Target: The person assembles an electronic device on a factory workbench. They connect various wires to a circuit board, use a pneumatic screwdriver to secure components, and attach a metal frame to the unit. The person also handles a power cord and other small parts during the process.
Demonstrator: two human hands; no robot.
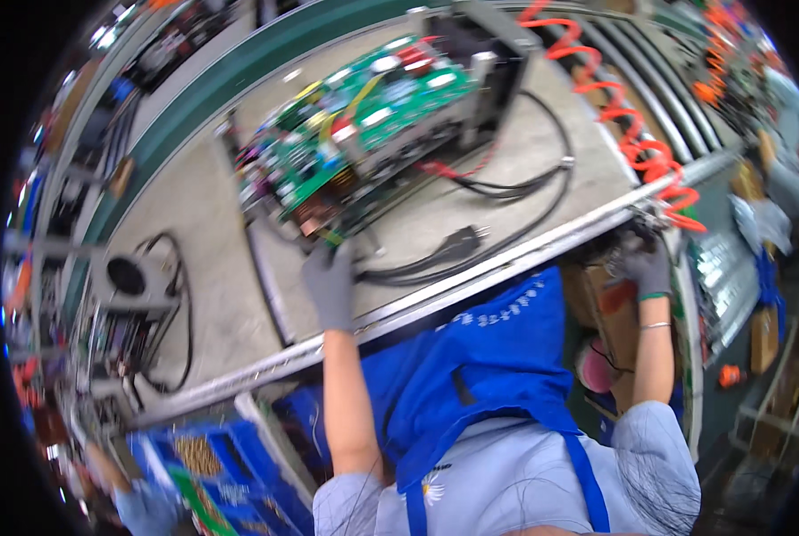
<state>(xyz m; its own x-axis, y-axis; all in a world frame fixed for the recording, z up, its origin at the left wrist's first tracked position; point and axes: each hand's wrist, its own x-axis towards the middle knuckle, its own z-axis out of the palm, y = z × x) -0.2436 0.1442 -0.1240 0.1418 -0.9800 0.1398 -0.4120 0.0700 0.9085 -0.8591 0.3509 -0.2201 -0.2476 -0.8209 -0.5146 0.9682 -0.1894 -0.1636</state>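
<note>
While standing at the bench (207, 277), had the left hand (329, 282), gloved in grey, at the lower-left end of the green circuit board unit (399, 103), slanted across the upper middle of the frame. Saw fingertips close to or against the copper-coloured part (314, 217) there; could not tell through the blur whether pinching or merely touching. Had the right hand (647, 270), likewise gloved, at the right of the frame, beside the lower end of the red coiled hose (630, 125); could not tell whether clasping the dark object (630, 241) there. Judged liable to tug the unit askew by hooking the black cable (568, 164), looped to its right, or the plug (462, 241) near the left hand. Judged liable, too, to bend exposed components by pressing carelessly at the board's end, or to knock the unit by swinging the hose leftward.
</note>
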